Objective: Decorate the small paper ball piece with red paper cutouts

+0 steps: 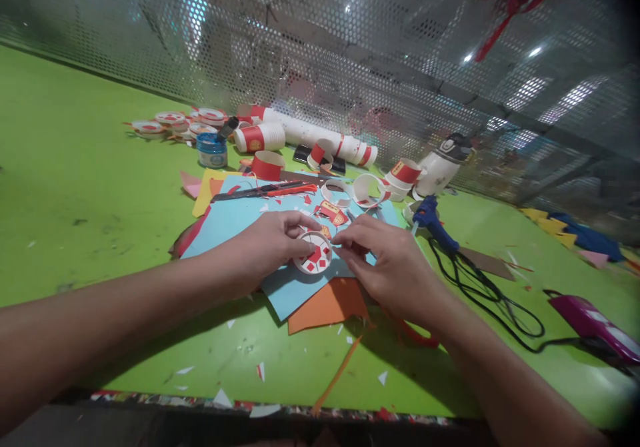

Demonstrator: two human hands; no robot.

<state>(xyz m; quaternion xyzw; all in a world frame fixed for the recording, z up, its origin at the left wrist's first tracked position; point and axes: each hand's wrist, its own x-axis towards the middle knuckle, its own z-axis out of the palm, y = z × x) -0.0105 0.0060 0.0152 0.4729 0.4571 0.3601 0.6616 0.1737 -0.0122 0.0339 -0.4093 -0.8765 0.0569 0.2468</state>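
Observation:
My left hand [267, 243] grips a round white paper cup bottom [316, 267] with a raised rim, its thumb pressed on the inner face. Red paper pieces and dark lines decorate that face like a football. At the disc's right edge, my right hand [387, 260] is closed in a pinch. Whatever sits between those fingertips is too small to make out. Beneath both hands lies light blue paper [285, 297], with orange paper [327, 307] poking out in front. Behind the disc is a cut red and yellow piece of paper cup [331, 213].
A blue glue gun [435, 223] stands at the right, its black cable running to a purple device [595, 323]. Orange-handled scissors [293, 190], white cup rings [370, 190], a blue jar [212, 151] and several decorated discs [170, 121] lie farther back. Perforated metal mesh [300, 53] borders the table.

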